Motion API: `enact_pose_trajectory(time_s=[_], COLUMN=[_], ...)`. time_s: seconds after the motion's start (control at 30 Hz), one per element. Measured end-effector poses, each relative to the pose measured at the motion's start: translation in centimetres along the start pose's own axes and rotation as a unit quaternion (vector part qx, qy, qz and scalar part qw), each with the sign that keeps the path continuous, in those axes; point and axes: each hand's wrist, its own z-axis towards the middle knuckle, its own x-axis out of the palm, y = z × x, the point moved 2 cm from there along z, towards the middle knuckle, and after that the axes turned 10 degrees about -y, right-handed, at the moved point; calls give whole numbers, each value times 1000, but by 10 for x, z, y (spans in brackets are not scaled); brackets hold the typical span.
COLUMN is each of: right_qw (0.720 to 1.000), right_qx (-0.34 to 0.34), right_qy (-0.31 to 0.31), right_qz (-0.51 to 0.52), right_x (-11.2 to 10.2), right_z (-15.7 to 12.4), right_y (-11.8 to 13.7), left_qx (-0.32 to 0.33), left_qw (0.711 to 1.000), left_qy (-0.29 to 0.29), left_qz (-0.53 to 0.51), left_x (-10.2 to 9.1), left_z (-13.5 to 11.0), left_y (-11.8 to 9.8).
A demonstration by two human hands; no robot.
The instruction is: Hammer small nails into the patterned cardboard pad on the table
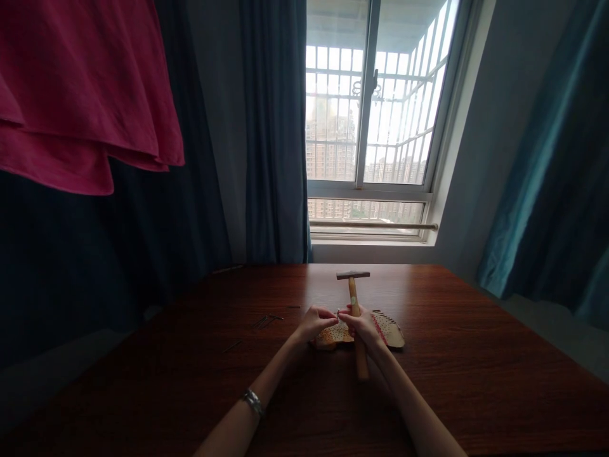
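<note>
My right hand (362,325) is closed round the wooden handle of a hammer (353,291). The hammer's metal head points away from me, and the handle's butt hangs toward me. My left hand (314,322) is pinched at the fingertips on a small, thin, upright piece that looks like a nail (338,313). The right thumb and finger meet it from the other side. Beneath both hands lies a flat, light-brown board (392,331) with dots, a red band and slots along its far edge. Its middle is partly hidden by the hands and hammer.
Several thin, dark nails (269,318) lie loose left of the hands, with another nail (232,346) nearer me. The brown wooden table (295,406) reaches the wall under a barred window (366,127). Blue curtains (276,139) and pink cloth (90,95) hang around.
</note>
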Motion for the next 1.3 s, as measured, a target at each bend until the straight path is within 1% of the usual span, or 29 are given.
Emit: enact_pose_trajectory(time_s=[0.23, 0.4, 0.53, 0.63, 0.7, 0.77, 0.83, 0.9, 1.0, 1.13, 1.3], right_qw=[999, 997, 998, 999, 999, 999, 998, 997, 995, 992, 989], right_qx=[-46, -66, -63, -53, -37, -12, 10, 22, 35, 35, 24], right_qy=[-15, -30, -14, -7, -12, -33, -59, -77, -97, -119, -146], right_qz=[-23, -25, -5, 4, 5, 7, 8, 6, 3, 1, -11], right_x=[-2, -3, 2, 4, 3, 1, -2, -5, -8, -11, -16], right_z=[-3, -3, -6, -8, -8, -6, -3, 0, 4, 7, 9], right_y=[2, 2, 4, 7, 10, 12, 11, 8, 1, -5, -9], left_qx=[12, 24, 25, 8, -6, -18, -26, -28, -29, -29, -4], left_qw=[1000, 1000, 999, 998, 998, 998, 998, 998, 997, 997, 997], left_qy=[14, -9, -30, -42, -53, -62, -56, -50, -60, -66, -64], left_qz=[-5, -14, -28, -36, -35, -22, -4, 12, 30, 42, 45], left_x=[1, 2, 6, 5, 2, -1, -2, -1, 2, 5, 3], left_z=[-2, -4, -4, -1, 2, 4, 5, 5, 7, 7, 5], left_y=[-10, -20, -22, -16, -9, -2, 5, 11, 18, 23, 22])
